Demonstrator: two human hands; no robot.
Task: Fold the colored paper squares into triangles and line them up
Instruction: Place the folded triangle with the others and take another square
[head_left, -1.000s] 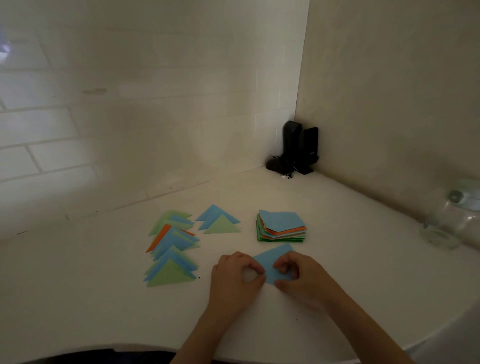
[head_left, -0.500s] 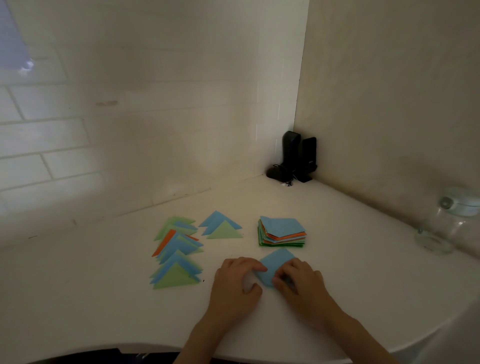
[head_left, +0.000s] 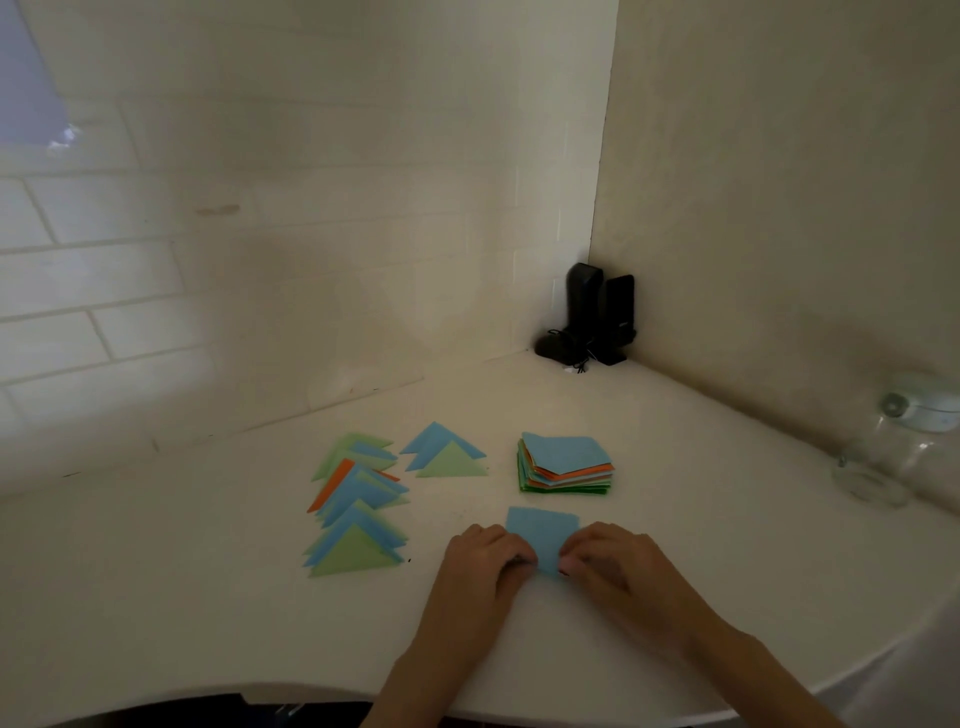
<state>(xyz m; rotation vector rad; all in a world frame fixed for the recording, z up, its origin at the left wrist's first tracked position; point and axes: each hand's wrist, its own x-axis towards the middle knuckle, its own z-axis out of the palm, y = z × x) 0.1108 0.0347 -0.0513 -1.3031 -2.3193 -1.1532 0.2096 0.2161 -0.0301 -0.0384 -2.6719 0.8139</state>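
Observation:
A blue paper square lies on the white counter in front of me. My left hand pinches its near left edge and my right hand pinches its near right edge. The paper's near corner is hidden between my fingers. Behind it sits a stack of unfolded squares, blue on top with orange and green below. To the left, a row of folded triangles in green, blue and orange overlaps toward me. A second short row, a blue and a green triangle, lies beside it.
A black device with a cable stands in the back corner by the tiled wall. A clear glass jar with a lid stands at the right. The counter's front edge curves just below my wrists.
The blue paper has been opened out flatter and now shows as a broader square. Both hands have slid to its near edge. The view has shifted slightly.

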